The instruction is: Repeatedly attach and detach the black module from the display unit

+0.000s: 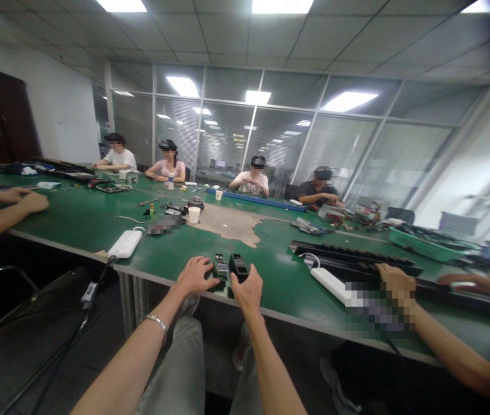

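**Seated position at near bench edge: two hands, two small black units**

Left hand (193,276): fingers loosely spread and arched, tips just beside the first black module (221,267); no pinch shows. Right hand (247,293): curled around the near end of the second black module (238,267), apparently gripping it, though the fingertips are hidden, so the exact hold cannot be told.

Both modules are small oblong electronic units, details too small to read. They stand side by side close to the front edge of the green-topped workbench (314,326), directly above the person's knees in grey trousers (182,360). This placement looks chosen for short reach, keeping both units close to the body and within easy control of both hands. A silver bracelet (157,323) circles the left wrist.

Room for movement: a broad stretch of green surface lies ahead and to the left, toward a white power strip (125,244). Space is tighter on the right, where a second white power strip (329,285) and a long black slotted rail (353,256) lie near a co-worker's hand (396,282). Farther ahead, a paper cup (193,214) stands at the edge of a worn tan patch (223,226). The bench edge limits movement toward the body.
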### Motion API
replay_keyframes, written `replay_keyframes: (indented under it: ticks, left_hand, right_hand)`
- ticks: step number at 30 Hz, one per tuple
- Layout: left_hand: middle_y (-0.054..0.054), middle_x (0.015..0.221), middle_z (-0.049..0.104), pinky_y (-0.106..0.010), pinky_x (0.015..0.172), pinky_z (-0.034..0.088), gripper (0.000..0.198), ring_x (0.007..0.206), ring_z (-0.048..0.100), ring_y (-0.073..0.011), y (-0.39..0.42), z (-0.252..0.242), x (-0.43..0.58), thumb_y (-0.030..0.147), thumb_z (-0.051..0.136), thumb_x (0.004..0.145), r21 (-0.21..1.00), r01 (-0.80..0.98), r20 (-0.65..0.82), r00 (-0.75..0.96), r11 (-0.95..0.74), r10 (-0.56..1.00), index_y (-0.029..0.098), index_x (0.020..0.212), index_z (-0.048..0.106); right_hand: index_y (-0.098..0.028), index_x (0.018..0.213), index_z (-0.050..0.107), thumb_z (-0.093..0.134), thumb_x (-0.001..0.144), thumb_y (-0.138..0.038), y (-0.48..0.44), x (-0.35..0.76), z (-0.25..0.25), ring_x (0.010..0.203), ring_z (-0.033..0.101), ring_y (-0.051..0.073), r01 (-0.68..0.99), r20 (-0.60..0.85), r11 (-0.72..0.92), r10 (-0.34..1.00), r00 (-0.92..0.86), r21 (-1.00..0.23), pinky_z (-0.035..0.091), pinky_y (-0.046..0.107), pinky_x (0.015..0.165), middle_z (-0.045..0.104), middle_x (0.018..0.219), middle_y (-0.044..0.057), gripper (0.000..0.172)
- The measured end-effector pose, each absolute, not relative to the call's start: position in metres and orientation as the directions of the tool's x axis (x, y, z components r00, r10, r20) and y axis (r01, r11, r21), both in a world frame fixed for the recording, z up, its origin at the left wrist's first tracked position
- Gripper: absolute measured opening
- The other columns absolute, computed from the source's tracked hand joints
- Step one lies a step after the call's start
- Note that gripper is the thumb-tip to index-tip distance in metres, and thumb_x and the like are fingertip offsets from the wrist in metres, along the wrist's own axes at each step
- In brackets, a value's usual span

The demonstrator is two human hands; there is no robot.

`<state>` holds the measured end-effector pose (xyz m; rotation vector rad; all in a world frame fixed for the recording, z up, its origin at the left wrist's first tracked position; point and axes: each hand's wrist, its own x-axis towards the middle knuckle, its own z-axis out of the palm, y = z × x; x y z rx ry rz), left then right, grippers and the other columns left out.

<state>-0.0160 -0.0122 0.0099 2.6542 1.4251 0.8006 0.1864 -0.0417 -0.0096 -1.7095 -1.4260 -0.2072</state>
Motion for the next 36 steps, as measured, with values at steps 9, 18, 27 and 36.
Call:
replay_keyframes:
  ticks: [9,18,27,36]
  left_hand:
    - [-0.007,0.137,0.053,-0.046,0.11,0.029,0.051,0.13,0.041,-0.0296,-0.012,0.01,-0.018,0.06,0.055,0.083,0.255,0.783,0.407,0.445,-0.567,0.798,0.027,0.122,0.062]
    - [-0.009,0.135,0.054,-0.048,0.11,0.029,0.051,0.128,0.042,-0.0308,-0.012,0.009,-0.019,0.06,0.057,0.081,0.277,0.77,0.434,0.433,-0.574,0.79,0.026,0.119,0.064]
    - [-0.006,0.134,0.055,-0.049,0.11,0.028,0.05,0.128,0.043,-0.0306,-0.011,0.009,-0.019,0.058,0.06,0.08,0.299,0.766,0.423,0.428,-0.569,0.799,0.029,0.12,0.063]
    - [-0.016,0.139,0.049,-0.046,0.11,0.031,0.071,0.129,0.043,-0.0318,-0.014,0.012,-0.018,0.052,0.061,0.077,0.306,0.762,0.462,0.405,-0.571,0.789,0.014,0.135,0.046]
  right_hand:
    - [-0.009,0.117,0.059,0.055,0.081,-0.046,-0.048,0.188,-0.001,0.105,0.058,0.028,0.801,0.532,0.052,0.773,0.346,-0.596,0.04,0.036,0.093,0.066,0.11,0.017,0.051]
    - [-0.017,0.114,0.062,0.054,0.079,-0.055,-0.058,0.157,0.042,0.09,0.065,0.023,0.619,0.447,0.128,0.803,0.394,-0.775,0.045,0.029,0.078,0.07,0.099,0.01,0.053]
    - [-0.015,0.118,0.06,0.056,0.081,-0.048,-0.051,0.132,0.047,0.095,0.065,0.026,0.731,0.434,0.05,0.831,0.347,-0.681,0.045,0.03,0.08,0.07,0.1,0.013,0.049]
    - [-0.009,0.134,0.048,0.056,0.082,-0.05,-0.057,0.128,0.033,0.102,0.064,0.029,0.805,0.39,-0.025,0.865,0.314,-0.592,0.044,0.033,0.084,0.067,0.109,0.019,0.067]
